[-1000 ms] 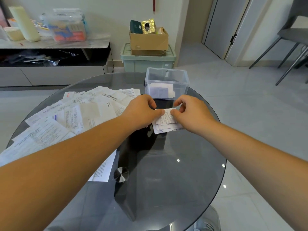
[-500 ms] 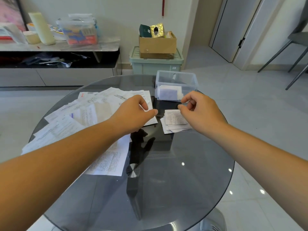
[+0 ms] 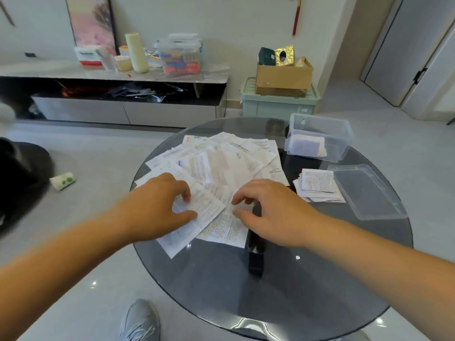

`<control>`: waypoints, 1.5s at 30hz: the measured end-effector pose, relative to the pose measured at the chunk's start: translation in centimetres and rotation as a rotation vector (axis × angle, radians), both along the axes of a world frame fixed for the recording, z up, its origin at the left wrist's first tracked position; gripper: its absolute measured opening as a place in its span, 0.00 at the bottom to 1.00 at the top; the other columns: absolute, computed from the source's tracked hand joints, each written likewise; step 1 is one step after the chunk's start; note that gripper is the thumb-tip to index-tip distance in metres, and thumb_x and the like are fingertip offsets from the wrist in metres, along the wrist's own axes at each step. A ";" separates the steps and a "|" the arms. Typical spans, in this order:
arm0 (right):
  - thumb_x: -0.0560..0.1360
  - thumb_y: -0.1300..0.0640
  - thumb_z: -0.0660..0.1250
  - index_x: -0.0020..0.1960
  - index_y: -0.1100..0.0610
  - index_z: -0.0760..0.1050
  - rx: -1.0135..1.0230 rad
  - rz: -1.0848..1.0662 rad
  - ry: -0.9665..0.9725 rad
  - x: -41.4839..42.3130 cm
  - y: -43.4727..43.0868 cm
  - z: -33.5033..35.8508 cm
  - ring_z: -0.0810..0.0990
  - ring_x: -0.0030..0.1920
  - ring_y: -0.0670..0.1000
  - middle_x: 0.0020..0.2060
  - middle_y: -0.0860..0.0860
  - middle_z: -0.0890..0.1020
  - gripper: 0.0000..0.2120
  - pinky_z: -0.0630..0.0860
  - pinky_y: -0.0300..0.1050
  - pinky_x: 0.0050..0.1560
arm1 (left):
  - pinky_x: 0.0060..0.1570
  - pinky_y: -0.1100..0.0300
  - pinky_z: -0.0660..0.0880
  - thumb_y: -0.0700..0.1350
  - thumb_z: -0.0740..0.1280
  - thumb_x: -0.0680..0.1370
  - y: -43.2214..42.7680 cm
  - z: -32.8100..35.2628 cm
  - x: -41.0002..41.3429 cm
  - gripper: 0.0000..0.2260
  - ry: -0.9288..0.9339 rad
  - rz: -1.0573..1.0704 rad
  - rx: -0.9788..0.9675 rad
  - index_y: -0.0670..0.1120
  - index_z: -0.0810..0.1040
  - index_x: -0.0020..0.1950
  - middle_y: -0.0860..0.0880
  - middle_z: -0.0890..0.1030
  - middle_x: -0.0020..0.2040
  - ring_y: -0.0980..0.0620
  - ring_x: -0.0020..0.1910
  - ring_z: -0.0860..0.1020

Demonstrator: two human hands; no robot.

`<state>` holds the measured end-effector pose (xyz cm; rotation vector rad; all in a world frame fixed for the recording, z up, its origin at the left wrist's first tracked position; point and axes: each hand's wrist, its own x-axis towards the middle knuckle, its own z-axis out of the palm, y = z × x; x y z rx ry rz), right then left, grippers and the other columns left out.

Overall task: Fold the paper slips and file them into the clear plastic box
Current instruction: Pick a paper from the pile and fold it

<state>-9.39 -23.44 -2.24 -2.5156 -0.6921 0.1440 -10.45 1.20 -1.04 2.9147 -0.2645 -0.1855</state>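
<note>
Closest to us, our left grip (image 3: pixel 160 210) sits curled on the nearest paper slip (image 3: pixel 204 210), with the right grip (image 3: pixel 273 212) curled just beside it. Can't tell if either's actually pinching paper. Loose slips (image 3: pixel 229 163) fan out behind on the glass bench (image 3: pixel 270 291). A folded stack (image 3: pixel 317 185) sits right, by the lid (image 3: pixel 366 193). Furthest is the clear plastic box (image 3: pixel 344 134), folded ones inside.

White printed slips (image 3: pixel 229 166) on smoky grey glass table (image 3: pixel 307 291)
</note>
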 end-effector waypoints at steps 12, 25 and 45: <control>0.71 0.49 0.77 0.49 0.48 0.77 0.160 -0.331 0.196 1.6 5.3 -1.1 0.82 0.43 0.46 0.42 0.46 0.82 0.12 0.81 0.49 0.51 | 0.65 0.55 0.71 0.64 0.68 0.74 0.3 -2.5 -1.4 0.22 -0.006 -0.030 -0.142 0.59 0.72 0.65 0.56 0.73 0.65 0.55 0.63 0.71; 0.77 0.60 0.70 0.44 0.51 0.82 0.388 -0.474 0.314 -1.9 -2.8 1.9 0.76 0.29 0.41 0.30 0.44 0.82 0.06 0.70 0.34 0.31 | 0.64 0.63 0.66 0.70 0.65 0.72 -4.6 -0.7 -3.2 0.33 0.105 -0.226 -0.340 0.61 0.63 0.74 0.63 0.67 0.71 0.63 0.66 0.66; 0.80 0.47 0.62 0.55 0.59 0.81 0.592 -0.307 0.585 -7.7 -10.8 0.7 0.82 0.39 0.57 0.44 0.57 0.86 0.17 0.74 0.46 0.37 | 0.68 0.62 0.68 0.64 0.77 0.68 -12.0 -1.8 -3.2 0.35 0.372 -0.426 -0.443 0.63 0.64 0.71 0.66 0.70 0.66 0.64 0.66 0.69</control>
